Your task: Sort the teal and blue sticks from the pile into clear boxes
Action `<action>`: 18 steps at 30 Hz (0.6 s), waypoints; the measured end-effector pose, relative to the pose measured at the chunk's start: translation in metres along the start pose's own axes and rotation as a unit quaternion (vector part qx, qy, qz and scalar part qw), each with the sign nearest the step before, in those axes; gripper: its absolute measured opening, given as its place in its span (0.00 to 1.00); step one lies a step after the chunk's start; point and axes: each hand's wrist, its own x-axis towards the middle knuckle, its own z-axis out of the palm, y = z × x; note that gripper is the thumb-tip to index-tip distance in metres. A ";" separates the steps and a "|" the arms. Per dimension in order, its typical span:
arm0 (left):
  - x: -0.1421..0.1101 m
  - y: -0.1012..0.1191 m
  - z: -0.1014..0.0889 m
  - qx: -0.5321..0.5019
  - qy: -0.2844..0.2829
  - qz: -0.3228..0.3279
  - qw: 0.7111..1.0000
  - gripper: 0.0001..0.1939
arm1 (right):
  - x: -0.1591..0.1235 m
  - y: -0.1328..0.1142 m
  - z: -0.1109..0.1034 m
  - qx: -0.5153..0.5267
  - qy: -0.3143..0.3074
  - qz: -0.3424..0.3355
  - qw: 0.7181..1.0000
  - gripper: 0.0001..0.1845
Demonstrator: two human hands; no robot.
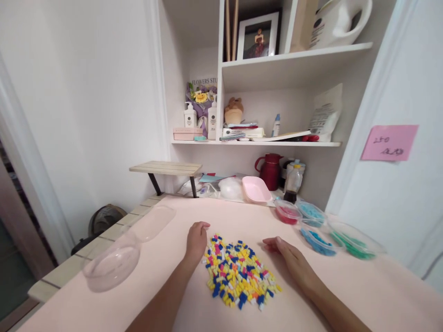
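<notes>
A loose pile of small building bricks point(238, 272) lies on the pale pink table covering point(166, 309), mostly yellow and dark blue, with some white, pink and orange pieces among them. My left hand point(197, 240) stands on its edge at the pile's upper left side, its fingers bent inward to the right and holding nothing visible. Across from it, my right hand point(285, 253) is on the right side of the pile, a little apart from the bricks. Its fingers reach out to the left with nothing seen in them, though the palm sides of both hands are partly hidden.
At right stand clear tubs of red pieces point(288, 213), light blue pieces point(311, 214), blue pieces point(318, 243) and green pieces point(356, 244). A clear round container point(112, 265) and a clear lid point(157, 223) lie left. Behind are a pink tray point(256, 190), red jug point(270, 171) and small wooden stand point(166, 167).
</notes>
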 end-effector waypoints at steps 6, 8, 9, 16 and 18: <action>-0.007 0.021 -0.015 0.093 -0.002 0.099 0.991 0.20 | 0.000 0.000 -0.001 0.036 -0.032 -0.008 0.999 0.36; -0.014 0.036 -0.028 0.117 -0.014 0.145 0.982 0.20 | 0.000 0.000 -0.001 0.040 -0.036 -0.006 0.999 0.36; -0.018 0.043 -0.038 0.129 -0.019 0.167 0.977 0.19 | 0.000 0.000 -0.001 0.040 -0.036 -0.005 0.999 0.36; -0.046 0.054 -0.156 0.376 0.074 0.324 0.865 0.20 | -0.001 -0.002 -0.002 0.044 -0.038 -0.005 0.998 0.37; -0.050 0.035 -0.194 0.439 0.136 0.286 0.841 0.22 | 0.000 -0.002 -0.002 0.047 -0.039 -0.005 0.998 0.37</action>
